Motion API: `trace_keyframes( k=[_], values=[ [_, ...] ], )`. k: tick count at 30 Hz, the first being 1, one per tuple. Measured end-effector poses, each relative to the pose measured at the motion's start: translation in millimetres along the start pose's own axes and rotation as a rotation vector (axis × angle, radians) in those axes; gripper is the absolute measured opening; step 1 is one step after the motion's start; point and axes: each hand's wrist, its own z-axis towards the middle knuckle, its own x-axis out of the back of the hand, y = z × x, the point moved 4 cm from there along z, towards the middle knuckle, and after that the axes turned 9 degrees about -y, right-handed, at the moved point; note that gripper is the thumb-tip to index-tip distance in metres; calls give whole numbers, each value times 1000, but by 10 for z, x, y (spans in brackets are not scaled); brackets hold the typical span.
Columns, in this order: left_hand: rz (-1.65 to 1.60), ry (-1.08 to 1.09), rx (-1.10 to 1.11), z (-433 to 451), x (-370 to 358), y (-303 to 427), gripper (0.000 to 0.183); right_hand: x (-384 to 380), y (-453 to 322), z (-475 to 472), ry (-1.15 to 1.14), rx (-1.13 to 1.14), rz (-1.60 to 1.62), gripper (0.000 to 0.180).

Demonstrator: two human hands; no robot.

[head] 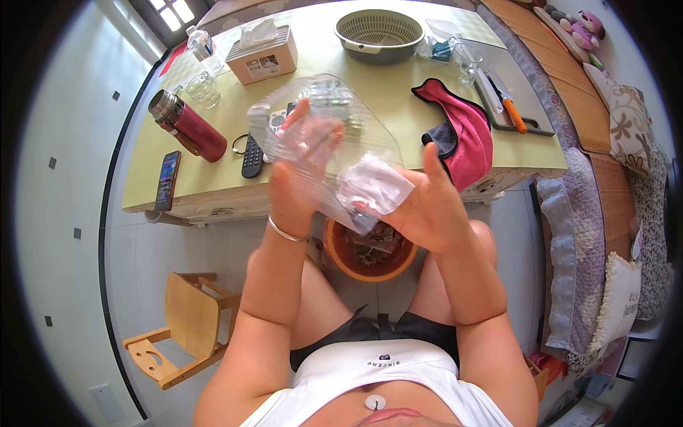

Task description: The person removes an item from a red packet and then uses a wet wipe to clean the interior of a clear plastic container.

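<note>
My left hand (293,192) grips a clear plastic container (373,123), which is tilted above the near edge of the table. Its fingers show blurred through the plastic. A crumpled white tissue (376,184) lies against the container's near right side, at the fingers of my right hand (427,208). That hand's thumb points up, apart from the tissue; the fingertips are partly hidden. Directly below, between my knees, stands an orange-rimmed bin (373,275) with dark scraps and plastic film inside.
On the table (235,115) are a red thermos (195,131), a phone (168,179), a remote control (253,159), a tissue box (264,56), a draining basket (379,40), a pink cloth (469,133) and an orange-handled knife (512,112) on a cutting board (539,115). A wooden chair (195,315) stands left.
</note>
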Motion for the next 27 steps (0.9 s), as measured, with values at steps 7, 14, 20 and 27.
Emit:
trace_keyframes(
  k=[7,14,20,27],
  values=[
    [2,-44,4,17,-9,36,115,-149,-125,-111,-93,83,-157,112],
    [72,-6,-75,54,157,190,113,-162,-208,-198,-166,93,-102,100],
    [3,-20,17,26,-49,7,117,-64,61,-54,-62,-66,-13,106],
    [60,-42,-75,39,9,138,109,-142,-143,-94,-234,50,69,111]
  ],
)
